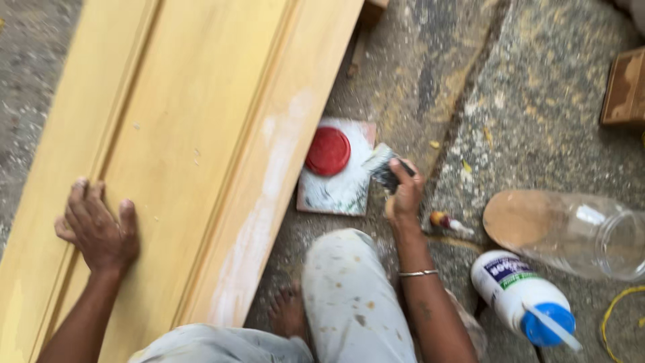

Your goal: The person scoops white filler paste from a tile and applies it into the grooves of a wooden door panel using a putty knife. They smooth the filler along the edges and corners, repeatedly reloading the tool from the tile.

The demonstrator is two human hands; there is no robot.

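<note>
Rough, dusty concrete floor (537, 114) in daylight, wooden block (625, 87) at the edge.

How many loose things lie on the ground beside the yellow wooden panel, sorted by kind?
Bottles and jars: 2, a white bottle with a blue cap and a clear plastic jar on its side.
Tiles: 1, a smeared tile.
Lids: 1, a red lid on the tile.
Small tubes: 1, a small tube.
Total: 5

The wooden panel (181, 134) runs off the top and bottom edges; motion blurs the scraper (384, 167) in the right hand (403, 195).
</note>
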